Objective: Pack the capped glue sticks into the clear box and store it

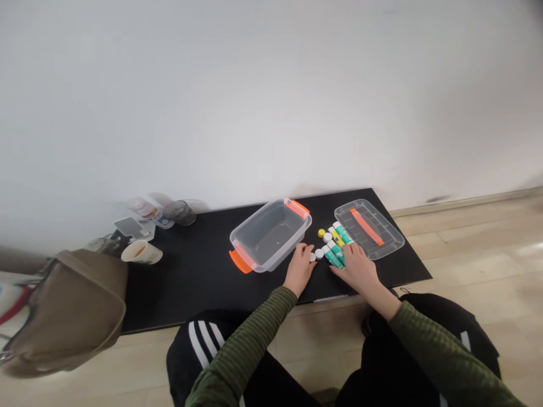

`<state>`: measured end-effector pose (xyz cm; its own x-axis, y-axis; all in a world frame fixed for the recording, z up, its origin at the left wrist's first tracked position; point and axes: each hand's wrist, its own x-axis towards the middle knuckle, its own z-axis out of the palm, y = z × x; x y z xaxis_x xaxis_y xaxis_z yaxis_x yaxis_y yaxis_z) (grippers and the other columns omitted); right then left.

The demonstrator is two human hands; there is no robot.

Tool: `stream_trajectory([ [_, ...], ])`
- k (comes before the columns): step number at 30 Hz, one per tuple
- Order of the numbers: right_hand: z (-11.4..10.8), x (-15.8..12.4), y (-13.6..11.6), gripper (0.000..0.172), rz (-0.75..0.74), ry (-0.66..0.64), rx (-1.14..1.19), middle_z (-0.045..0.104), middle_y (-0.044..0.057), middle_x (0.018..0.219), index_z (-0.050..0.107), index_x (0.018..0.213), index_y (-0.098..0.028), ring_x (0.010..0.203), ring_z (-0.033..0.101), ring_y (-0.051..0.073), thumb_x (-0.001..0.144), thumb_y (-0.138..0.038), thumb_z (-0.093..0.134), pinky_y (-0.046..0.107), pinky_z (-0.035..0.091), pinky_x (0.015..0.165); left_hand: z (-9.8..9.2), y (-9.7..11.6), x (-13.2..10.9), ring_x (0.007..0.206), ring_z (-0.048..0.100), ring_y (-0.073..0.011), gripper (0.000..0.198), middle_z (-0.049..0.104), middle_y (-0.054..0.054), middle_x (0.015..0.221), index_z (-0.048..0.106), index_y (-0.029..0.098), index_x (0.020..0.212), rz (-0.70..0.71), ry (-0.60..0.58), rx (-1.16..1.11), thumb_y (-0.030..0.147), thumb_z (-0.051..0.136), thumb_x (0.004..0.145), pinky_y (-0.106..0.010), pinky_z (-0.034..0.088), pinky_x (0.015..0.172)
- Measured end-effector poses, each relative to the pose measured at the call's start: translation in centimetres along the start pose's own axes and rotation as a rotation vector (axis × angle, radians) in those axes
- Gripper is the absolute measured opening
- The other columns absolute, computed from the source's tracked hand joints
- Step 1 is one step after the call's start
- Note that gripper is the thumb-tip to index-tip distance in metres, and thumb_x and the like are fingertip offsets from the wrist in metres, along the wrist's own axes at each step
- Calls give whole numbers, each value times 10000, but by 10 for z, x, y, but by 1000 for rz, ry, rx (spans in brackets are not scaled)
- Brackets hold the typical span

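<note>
the left hand [300, 265] is low by the near edge of the black table [203, 249], just off the right wall of the clear box [271, 237]. its fingers are bent and narrow around the outermost of 3 white round caps [319, 254]; whether they grip it, i cannot tell. a second white cap sits just beside that one, the third farther from the near edge, with a yellow round cap [321, 233] next to it.

the right hand [354, 268] reaches over the near ends of the tubes, fingers moderately apart, the thumb on the side toward the box. they seem to touch the tubes, but a firm hold cannot be told. 3 green tubes [332, 258] and 1 yellow tube [337, 237] lie side by side, white ends toward the box, between it and the lid [389, 236].

the lid lies flat near the table's right edge, an orange strip across it. the box stands open near the far edge, its 2 orange latches folded out. toward the table's left end are a paper cup [142, 252] of brown liquid, a dark glass [180, 212] near the far edge, and a brown bag [80, 305].
</note>
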<state>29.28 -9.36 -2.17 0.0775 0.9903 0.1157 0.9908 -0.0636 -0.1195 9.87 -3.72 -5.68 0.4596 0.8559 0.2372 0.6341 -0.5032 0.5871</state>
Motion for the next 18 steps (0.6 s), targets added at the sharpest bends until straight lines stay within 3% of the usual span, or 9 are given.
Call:
stream_trajectory([
  [3, 10, -2, 2, 319, -28, -24, 79, 574, 133, 1098, 520, 1088, -199, 950, 585, 267, 839, -359, 639, 331, 476, 641, 4, -3, 1, 1161, 541, -234, 461, 460, -95, 1202, 486, 205, 1260, -9, 36, -98, 52, 559, 832, -420, 486, 1016],
  [7, 19, 2, -1, 179, -57, 44, 151, 594, 139, 1049, 538, 1073, -187, 959, 595, 260, 923, -282, 520, 353, 504, 741, 4, -5, 2, 1022, 587, -188, 470, 450, -90, 1219, 497, 215, 1234, -89, 38, -223, 18, 536, 808, -383, 524, 954],
  [11, 6, 3, -13, 179, -57, 56, 178, 622, 135, 1029, 585, 1026, -196, 1009, 594, 262, 953, -303, 462, 317, 494, 696, -1, 5, -3, 994, 603, -167, 500, 424, -105, 1291, 459, 220, 1273, -136, 42, -275, 38, 525, 811, -345, 544, 896],
  [14, -11, -2, -23, 230, -134, -43, 203, 655, 111, 1016, 625, 994, -210, 977, 615, 227, 971, -318, 424, 271, 458, 646, -15, 22, -12, 1012, 612, -173, 445, 449, -119, 1295, 462, 196, 1274, -144, 20, -171, 91, 507, 843, -343, 531, 902],
  [16, -26, -7, -28, 227, -254, -216, 218, 681, 88, 967, 654, 954, -201, 879, 637, 196, 958, -295, 448, 256, 439, 642, -37, 37, -18, 1019, 620, -199, 318, 528, -121, 1221, 539, 171, 1176, -156, -104, -18, 142, 510, 860, -356, 518, 906],
  [18, -49, -12, -31, 186, -467, -486, 285, 700, 52, 865, 685, 901, -194, 764, 643, 166, 917, -281, 521, 241, 428, 630, -71, 51, -24, 966, 647, -233, 156, 634, -114, 1039, 630, 157, 982, -157, -411, 92, 219, 550, 863, -363, 515, 876],
])
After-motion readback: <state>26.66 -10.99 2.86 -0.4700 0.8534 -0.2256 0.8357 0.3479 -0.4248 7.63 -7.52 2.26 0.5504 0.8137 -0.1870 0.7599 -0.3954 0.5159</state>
